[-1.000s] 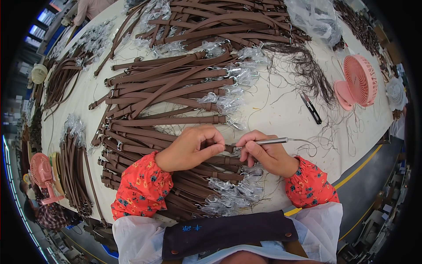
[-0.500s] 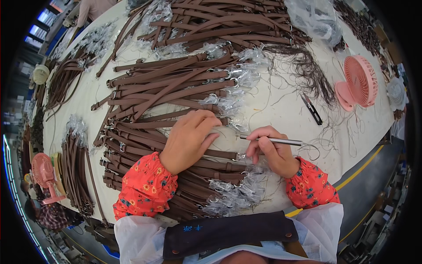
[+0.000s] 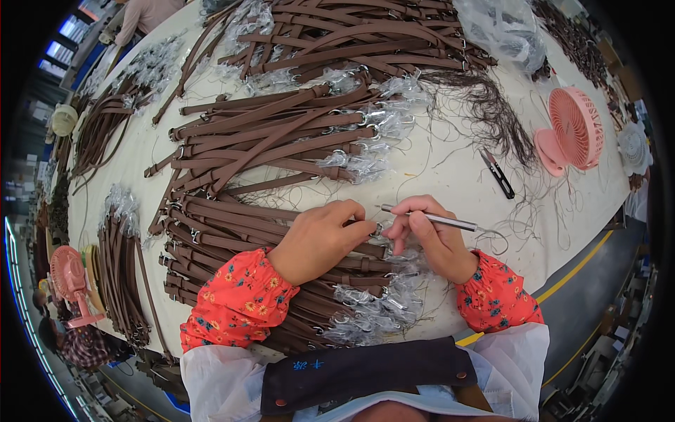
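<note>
- Head view: the left hand is over the near heap of flat dark-brown straps, thumb and forefinger narrowed to a near pinch; whether anything thin lies between them, I cannot tell.
- The right hand, just to the right, grips a slim silver metal pen-like tool, its tip pointing left and a thin cord looping from its right end.
- Clear plastic-wrapped metal clasps cover the straps' right ends.
- On the white-covered table, black-handled snips lie to the right, near loose dark threads.
- For good handling, I judge, a light grip, the strap end steadied flat, the tip angled away from the left fingertips and the cord free of clasps would serve best.
</note>
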A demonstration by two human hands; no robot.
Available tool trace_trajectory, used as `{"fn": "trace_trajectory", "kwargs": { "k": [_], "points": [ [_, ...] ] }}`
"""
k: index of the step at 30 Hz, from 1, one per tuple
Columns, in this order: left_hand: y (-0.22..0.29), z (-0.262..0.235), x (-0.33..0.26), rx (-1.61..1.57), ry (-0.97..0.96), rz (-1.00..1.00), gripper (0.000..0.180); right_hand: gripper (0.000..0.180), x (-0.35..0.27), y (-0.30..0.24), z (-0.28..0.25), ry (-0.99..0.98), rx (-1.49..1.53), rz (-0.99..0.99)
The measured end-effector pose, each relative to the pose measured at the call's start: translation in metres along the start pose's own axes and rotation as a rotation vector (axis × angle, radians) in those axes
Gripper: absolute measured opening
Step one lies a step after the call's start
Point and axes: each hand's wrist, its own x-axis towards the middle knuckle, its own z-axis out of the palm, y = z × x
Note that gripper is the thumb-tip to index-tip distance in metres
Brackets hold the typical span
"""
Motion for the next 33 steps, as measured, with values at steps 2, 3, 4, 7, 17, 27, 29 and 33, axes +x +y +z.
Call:
{"fn": "trace_trajectory", "kwargs": {
  "k": [2,3,4,7,17,27,29,33],
  "points": [
    [-0.005,0.002,0.0,0.052,0.019,0.102,0.018,0.03,0.001,0.0,0.0,0.004,0.007,0.005],
    [-0.007,0.003,0.0,0.077,0.029,0.154,0.016,0.03,0.001,0.0,0.001,0.007,0.013,0.011],
    [-0.007,0.003,0.0,-0.016,0.024,0.083,0.014,0.03,0.001,-0.001,0.001,0.011,0.018,0.017],
    [-0.004,-0.001,0.002,-0.291,0.0,-0.128,0.01,0.03,-0.001,0.001,-0.002,-0.03,0.028,0.053],
    [-0.011,-0.005,0.002,-0.402,-0.003,-0.183,0.007,0.031,-0.003,-0.001,-0.001,-0.054,0.042,0.108],
    [-0.01,-0.008,0.001,-0.431,0.019,-0.246,0.011,0.035,0.001,-0.01,-0.001,-0.201,-0.099,0.173],
    [-0.013,-0.007,-0.001,-0.452,0.03,-0.243,0.011,0.035,0.002,-0.01,0.0,-0.211,-0.123,0.171],
    [-0.012,-0.008,-0.001,-0.472,0.036,-0.232,0.011,0.034,0.002,-0.01,0.0,-0.213,-0.147,0.17]
  ]
}}
